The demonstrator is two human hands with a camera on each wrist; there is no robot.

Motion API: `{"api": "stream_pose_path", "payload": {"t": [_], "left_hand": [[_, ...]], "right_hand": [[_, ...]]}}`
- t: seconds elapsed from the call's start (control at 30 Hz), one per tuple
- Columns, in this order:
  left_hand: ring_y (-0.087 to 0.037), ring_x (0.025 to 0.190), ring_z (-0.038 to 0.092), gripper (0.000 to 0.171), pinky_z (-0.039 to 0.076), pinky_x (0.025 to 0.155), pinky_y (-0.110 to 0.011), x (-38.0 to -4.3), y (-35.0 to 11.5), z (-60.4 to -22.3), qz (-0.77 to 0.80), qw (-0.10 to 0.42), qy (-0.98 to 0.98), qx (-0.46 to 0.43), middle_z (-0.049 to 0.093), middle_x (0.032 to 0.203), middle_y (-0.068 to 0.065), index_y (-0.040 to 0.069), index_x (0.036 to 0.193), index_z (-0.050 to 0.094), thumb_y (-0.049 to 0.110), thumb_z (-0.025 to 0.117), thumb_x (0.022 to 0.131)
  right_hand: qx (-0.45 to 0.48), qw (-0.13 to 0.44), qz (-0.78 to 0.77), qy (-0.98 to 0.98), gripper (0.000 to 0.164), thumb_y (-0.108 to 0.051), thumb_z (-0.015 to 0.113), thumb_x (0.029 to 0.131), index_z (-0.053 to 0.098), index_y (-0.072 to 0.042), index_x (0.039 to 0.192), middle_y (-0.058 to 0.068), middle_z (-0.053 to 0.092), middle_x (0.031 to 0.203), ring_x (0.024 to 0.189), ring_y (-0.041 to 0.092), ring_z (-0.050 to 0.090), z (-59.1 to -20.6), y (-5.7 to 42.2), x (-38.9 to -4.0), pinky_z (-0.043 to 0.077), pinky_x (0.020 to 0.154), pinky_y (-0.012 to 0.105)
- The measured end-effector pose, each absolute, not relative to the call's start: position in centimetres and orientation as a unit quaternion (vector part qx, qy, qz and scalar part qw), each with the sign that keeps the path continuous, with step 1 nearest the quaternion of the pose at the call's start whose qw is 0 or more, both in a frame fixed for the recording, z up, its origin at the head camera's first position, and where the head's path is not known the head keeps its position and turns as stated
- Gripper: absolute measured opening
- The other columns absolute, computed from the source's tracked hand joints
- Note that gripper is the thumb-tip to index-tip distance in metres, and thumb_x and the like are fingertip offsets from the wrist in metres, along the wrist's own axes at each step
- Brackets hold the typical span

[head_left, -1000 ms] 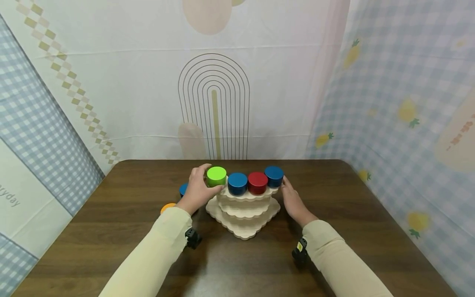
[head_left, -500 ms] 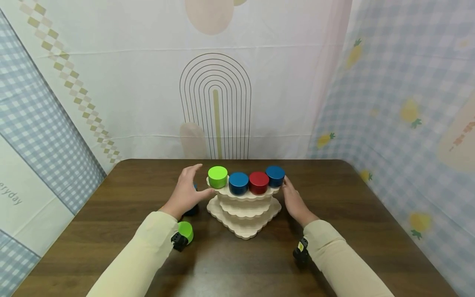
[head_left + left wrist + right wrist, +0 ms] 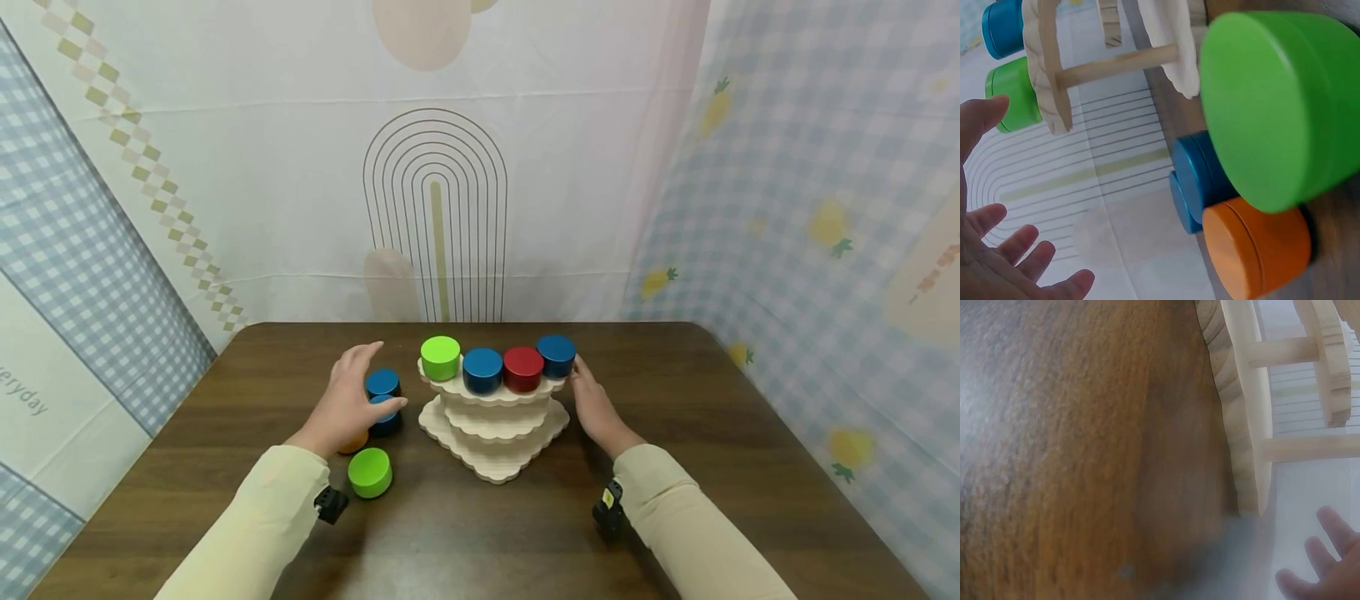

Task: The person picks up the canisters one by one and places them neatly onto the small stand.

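A tiered pale wooden stand (image 3: 487, 454) with scalloped edges stands mid-table. Along its top tier sit a green round tin (image 3: 440, 358), a blue tin (image 3: 482, 372), a red tin (image 3: 522, 370) and another blue tin (image 3: 556, 357). My left hand (image 3: 345, 408) is left of the stand, holding nothing, thumb and fingers spread. Beside it on the table are two blue tins (image 3: 383, 383), an orange tin (image 3: 1254, 250) partly hidden by the hand in the head view, and a green tin (image 3: 370, 473). My right hand (image 3: 594, 406) is at the top tier's right end, fingers extended, fingertips right by the blue tin.
The dark wooden table (image 3: 480, 550) reaches back to a patterned cloth backdrop (image 3: 562, 208). A checked cloth (image 3: 810, 275) hangs on the right side. Dowels (image 3: 1116, 65) join the stand's tiers.
My left hand has let go of the green tin on the top tier and moved left and toward me, uncovering the tins on the table. The right hand has stayed in place.
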State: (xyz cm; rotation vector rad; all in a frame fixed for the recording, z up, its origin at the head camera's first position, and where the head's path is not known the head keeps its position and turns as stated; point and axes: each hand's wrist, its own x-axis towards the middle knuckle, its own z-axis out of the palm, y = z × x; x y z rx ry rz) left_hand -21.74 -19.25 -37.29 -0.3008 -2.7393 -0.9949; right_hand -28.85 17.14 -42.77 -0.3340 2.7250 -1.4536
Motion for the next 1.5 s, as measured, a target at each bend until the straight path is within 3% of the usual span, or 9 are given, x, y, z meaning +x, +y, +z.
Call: {"api": "stream_pose_path", "payload": {"t": [0.9, 1.5], "left_hand": [[-0.048, 0.133, 0.023, 0.086, 0.033, 0.098, -0.068, -20.5, -23.1, -40.1, -0.326, 0.092, -0.939, -0.060, 0.024, 0.148, -0.027, 0.003, 0.149, 0.027, 0.028, 0.076, 0.083], [-0.051, 0.129, 0.029, 0.084, 0.033, 0.098, -0.068, -20.5, -25.5, -41.9, -0.337, 0.028, -0.940, -0.039, 0.027, 0.145, -0.034, -0.003, 0.147, 0.028, 0.032, 0.073, 0.085]], "right_hand": [[-0.107, 0.024, -0.481, 0.870, 0.054, -0.034, 0.013, 0.106, 0.006, -0.016, 0.157, 0.017, 0.016, 0.159, 0.144, 0.039, 0.018, -42.9, 16.9, -28.7, 0.016, 0.113, 0.058], [-0.107, 0.022, -0.477, 0.872, 0.055, -0.036, 0.012, 0.106, 0.005, -0.018, 0.157, 0.016, 0.015, 0.159, 0.144, 0.039, 0.018, -42.6, 17.1, -28.7, 0.016, 0.113, 0.059]]}}
